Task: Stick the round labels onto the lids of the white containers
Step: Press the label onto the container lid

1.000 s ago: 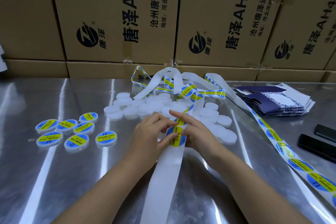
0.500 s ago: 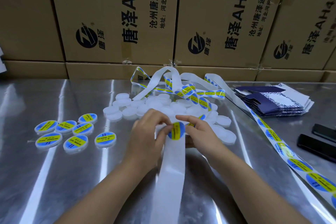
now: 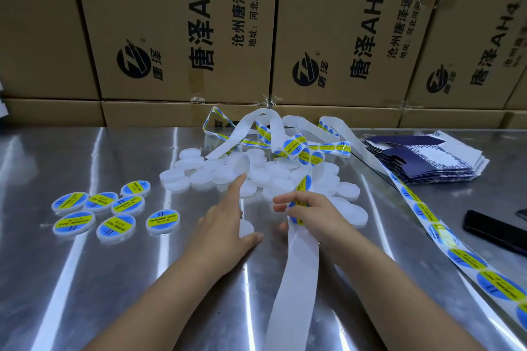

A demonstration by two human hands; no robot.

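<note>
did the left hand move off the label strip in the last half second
Yes. The left hand has left the strip, its fingers now stretched forward toward the pile of white containers.

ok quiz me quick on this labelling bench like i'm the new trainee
1. Which hand pinches the label strip? A left, B right.
2. True or false: the labelled containers lie left of the plain white pile.
3. How many containers already carry a label?
Key: 1 B, the right hand; 2 true; 3 seven.
</note>
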